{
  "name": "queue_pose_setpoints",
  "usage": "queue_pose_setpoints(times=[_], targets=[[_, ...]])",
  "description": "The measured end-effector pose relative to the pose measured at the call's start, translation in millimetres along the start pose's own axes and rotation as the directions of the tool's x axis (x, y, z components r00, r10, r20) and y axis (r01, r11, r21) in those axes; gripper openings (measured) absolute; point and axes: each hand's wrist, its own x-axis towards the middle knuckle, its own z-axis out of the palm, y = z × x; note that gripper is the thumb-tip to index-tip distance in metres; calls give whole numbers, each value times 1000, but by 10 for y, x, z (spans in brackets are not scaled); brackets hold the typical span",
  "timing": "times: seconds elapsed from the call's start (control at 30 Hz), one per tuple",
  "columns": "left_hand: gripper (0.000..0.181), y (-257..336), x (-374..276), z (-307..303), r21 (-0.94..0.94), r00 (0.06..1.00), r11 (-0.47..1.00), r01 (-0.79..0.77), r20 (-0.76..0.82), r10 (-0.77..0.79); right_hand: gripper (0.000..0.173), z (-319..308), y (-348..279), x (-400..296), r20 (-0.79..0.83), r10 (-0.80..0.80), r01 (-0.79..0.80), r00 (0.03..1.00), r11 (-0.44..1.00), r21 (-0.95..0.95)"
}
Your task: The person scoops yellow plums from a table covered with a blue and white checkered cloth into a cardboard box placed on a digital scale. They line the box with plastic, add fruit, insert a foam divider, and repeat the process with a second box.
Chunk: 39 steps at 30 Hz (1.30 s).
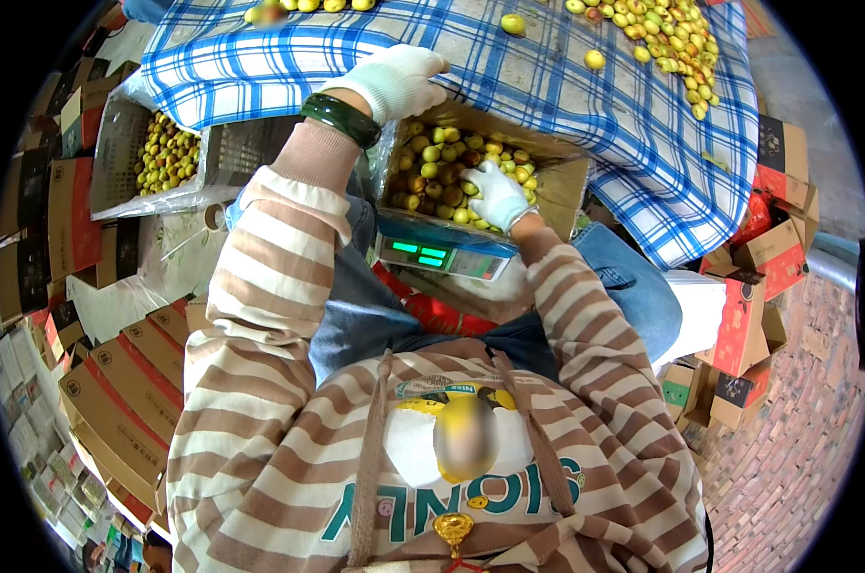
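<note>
An open cardboard box (565, 188) lined with plastic holds many green and brown jujubes (446, 154). It stands on a digital scale (443, 256) with lit green displays. Gloved in white, my right hand (499, 195) reaches into the box and rests on the jujubes at its right side; whether its fingers hold one is hidden. My left hand (402, 80), also in a white glove, is over the box's far left corner, by the edge of a blue-and-white checked cloth (260, 64). Its fingers are partly spread and its palm is hidden.
More jujubes (665, 39) lie heaped on the cloth at the far right, with a few loose ones nearer. At the left stands a plastic-lined crate (110, 172) with jujubes in it. Cardboard boxes (128, 401) are stacked at left, others (740, 315) at right. My knees flank the scale.
</note>
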Motion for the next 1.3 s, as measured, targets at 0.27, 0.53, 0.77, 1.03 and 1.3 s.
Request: queue_pose_setpoints(times=[0.27, 0.53, 0.77, 1.03, 1.3], targets=[[42, 102, 95, 15, -3, 992, 995, 97, 87, -96, 42, -102, -151, 153, 42, 135, -135, 990, 991, 6], [41, 4, 145, 104, 12, 999, 999, 36, 27, -37, 27, -595, 378, -301, -71, 417, -47, 906, 265, 963], [42, -9, 155, 117, 16, 999, 999, 42, 34, -43, 30, -516, 551, -318, -51, 543, -267, 838, 489, 830], [41, 5, 138, 80, 60, 999, 998, 26, 37, -28, 26, -305, 644, -292, -50, 502, -293, 863, 579, 761], [41, 6, 149, 99, 50, 998, 998, 45, 30, -46, 25, -172, 633, -338, 60, 434, -345, 899, 617, 707]])
